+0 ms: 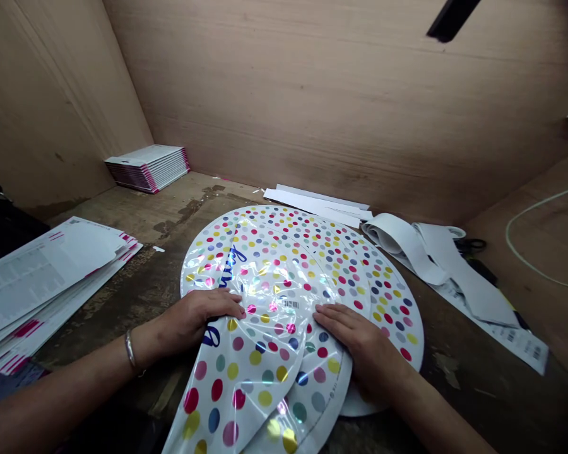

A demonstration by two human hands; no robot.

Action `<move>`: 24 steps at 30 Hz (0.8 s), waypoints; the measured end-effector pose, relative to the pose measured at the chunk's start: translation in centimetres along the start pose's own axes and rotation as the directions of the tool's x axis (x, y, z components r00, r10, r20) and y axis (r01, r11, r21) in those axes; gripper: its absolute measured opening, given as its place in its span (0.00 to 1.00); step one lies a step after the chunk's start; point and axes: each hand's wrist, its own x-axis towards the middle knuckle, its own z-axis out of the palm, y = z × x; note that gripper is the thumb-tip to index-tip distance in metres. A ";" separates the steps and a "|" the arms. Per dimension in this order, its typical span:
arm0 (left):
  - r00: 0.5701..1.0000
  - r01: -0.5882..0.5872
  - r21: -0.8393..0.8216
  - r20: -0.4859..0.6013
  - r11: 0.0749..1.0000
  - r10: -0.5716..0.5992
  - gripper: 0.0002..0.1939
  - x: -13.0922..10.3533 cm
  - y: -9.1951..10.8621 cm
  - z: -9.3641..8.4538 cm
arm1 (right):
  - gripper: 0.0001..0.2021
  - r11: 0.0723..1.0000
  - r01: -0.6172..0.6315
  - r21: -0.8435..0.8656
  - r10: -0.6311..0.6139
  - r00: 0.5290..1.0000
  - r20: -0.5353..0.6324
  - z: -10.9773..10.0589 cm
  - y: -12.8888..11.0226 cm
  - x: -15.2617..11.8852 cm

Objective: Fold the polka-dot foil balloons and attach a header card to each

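Note:
Shiny white sheets with coloured polka dots (pixel 274 252) lie overlapping in front of me, with rounded outer edges. A loose glossy layer (pixel 246 359) hangs toward me over the front and carries dark blue lettering. Near the middle is a small barcode label (pixel 291 304). My left hand (pixel 208 314), a silver bangle on its wrist, rests on the left edge of the dotted sheets, fingers stretched over the top. Across the right part, my right hand (pixel 355 337) lies with its fingers extended and pressed flat. Its thumb is hidden.
A stack of pink-edged white cards (pixel 149 167) stands at the back left; larger printed cards (pixel 52 277) lie nearer. White strips (pixel 317 205) lie along the back board. Curled label strips (pixel 421 255) and dark-handled scissors (pixel 473 244) are at right. Wooden boards (pixel 312 94) enclose the table.

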 end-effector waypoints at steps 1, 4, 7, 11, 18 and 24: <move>1.000 0.001 -0.001 0.004 1.000 -0.001 0.13 0.0 0.0 0.0 | 0.23 0.996 -0.053 0.072 0.053 0.999 0.005 0.2 0.4 0.0; 1.000 0.022 0.008 -0.016 1.000 -0.022 0.14 -0.1 0.1 0.1 | 0.21 0.964 -0.107 0.244 0.111 0.994 -0.006 0.3 1.2 0.2; 0.975 0.164 0.055 -0.158 0.985 -0.153 0.14 -0.1 0.2 0.2 | 0.16 0.905 -0.159 0.395 0.174 0.985 -0.002 -0.2 1.1 0.5; 0.866 0.381 0.035 -0.364 0.924 -0.343 0.09 0.4 0.1 0.2 | 0.13 0.741 -0.401 0.539 0.417 0.903 0.098 -0.7 0.6 1.9; 0.725 0.621 0.091 -0.446 0.779 -0.526 0.09 1.5 0.3 0.3 | 0.16 0.716 -0.674 0.185 0.677 0.734 0.052 0.5 0.2 5.5; 0.719 0.628 0.140 -0.482 0.766 -0.501 0.09 1.6 0.4 0.7 | 0.15 0.731 -0.682 -0.003 0.682 0.731 -0.034 1.0 0.3 6.6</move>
